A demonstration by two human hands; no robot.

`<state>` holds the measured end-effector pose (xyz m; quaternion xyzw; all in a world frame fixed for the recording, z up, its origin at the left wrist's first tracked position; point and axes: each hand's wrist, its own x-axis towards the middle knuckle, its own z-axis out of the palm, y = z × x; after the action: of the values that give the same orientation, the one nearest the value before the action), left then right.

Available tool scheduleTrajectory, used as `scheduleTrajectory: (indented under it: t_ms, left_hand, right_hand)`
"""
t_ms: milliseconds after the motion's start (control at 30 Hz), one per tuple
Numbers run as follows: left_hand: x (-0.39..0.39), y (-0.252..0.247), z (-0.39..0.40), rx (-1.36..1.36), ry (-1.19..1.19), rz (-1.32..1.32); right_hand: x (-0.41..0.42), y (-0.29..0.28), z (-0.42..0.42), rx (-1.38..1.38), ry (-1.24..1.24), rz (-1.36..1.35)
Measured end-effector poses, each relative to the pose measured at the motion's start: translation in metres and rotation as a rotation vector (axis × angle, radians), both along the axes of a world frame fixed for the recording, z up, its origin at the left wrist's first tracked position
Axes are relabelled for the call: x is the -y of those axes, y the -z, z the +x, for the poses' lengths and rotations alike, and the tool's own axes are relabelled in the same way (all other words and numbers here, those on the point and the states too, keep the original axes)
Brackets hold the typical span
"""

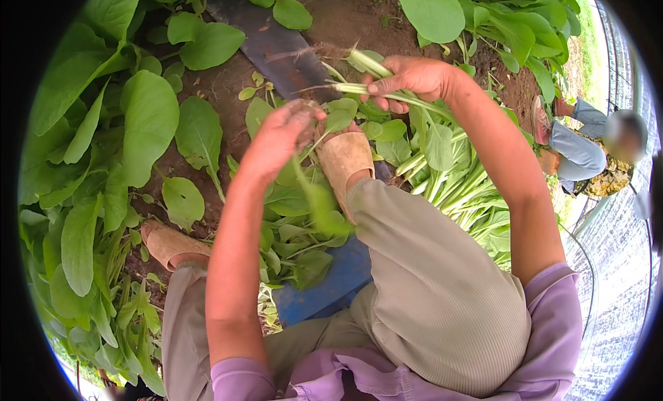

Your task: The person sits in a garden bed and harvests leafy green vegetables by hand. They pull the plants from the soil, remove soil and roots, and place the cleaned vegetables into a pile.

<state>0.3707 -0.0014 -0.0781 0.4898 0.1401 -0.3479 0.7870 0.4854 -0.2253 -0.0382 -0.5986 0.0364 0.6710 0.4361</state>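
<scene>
My right hand (417, 80) grips a few leafy green plants by their pale stems (355, 88), the thin roots pointing left and the leaves hanging down to the right. Left of it, my left hand (285, 129) has its fingers curled near those roots. A motion-blurred green leaf (326, 209) hangs or falls just below the left hand; whether the fingers hold it is unclear. Under my right forearm lies a heap of picked greens (450, 173), stems facing me. Loose leaves (305, 245) are piled between my feet.
Tall leafy plants (147, 126) grow on the left, more plants (518, 28) at the upper right. A dark plastic strip (274, 54) crosses the soil (342, 18). My sandalled foot (344, 160) is beside the heap. A blue surface (326, 282) lies below me. Another person (585, 142) sits far right near netting (616, 277).
</scene>
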Motion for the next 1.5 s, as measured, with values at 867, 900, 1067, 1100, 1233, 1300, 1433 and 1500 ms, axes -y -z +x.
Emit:
scheduleTrajectory:
  t_ms: [867, 900, 1067, 1100, 1233, 1300, 1433, 1500]
  left_hand:
    - [0.024, -0.022, 0.028, -0.011, -0.355, 0.036]
    - [0.024, -0.022, 0.028, -0.016, -0.331, 0.021]
    - [0.013, -0.013, 0.026, -0.037, -0.219, -0.078]
    - [0.011, -0.010, 0.024, -0.049, -0.241, -0.128]
    - [0.002, -0.003, 0.020, -0.081, -0.290, -0.276]
    - [0.000, -0.002, 0.017, -0.097, -0.322, -0.320]
    - [-0.010, -0.003, 0.017, -0.145, -0.230, -0.374]
    - [-0.013, -0.002, 0.018, -0.149, -0.239, -0.347]
  right_hand:
    - [-0.037, -0.001, -0.022, -0.154, 0.050, 0.107]
    - [-0.038, -0.002, -0.021, -0.150, 0.060, 0.104]
    - [-0.032, 0.002, -0.017, -0.108, 0.044, 0.156]
    - [-0.032, 0.002, -0.017, -0.113, 0.055, 0.159]
    - [-0.028, 0.010, -0.011, -0.022, 0.062, 0.179]
    - [-0.028, 0.011, -0.008, 0.102, 0.026, 0.189]
    - [-0.036, 0.003, -0.009, 0.292, 0.012, 0.193]
    - [-0.032, 0.006, -0.009, 0.344, -0.038, 0.197]
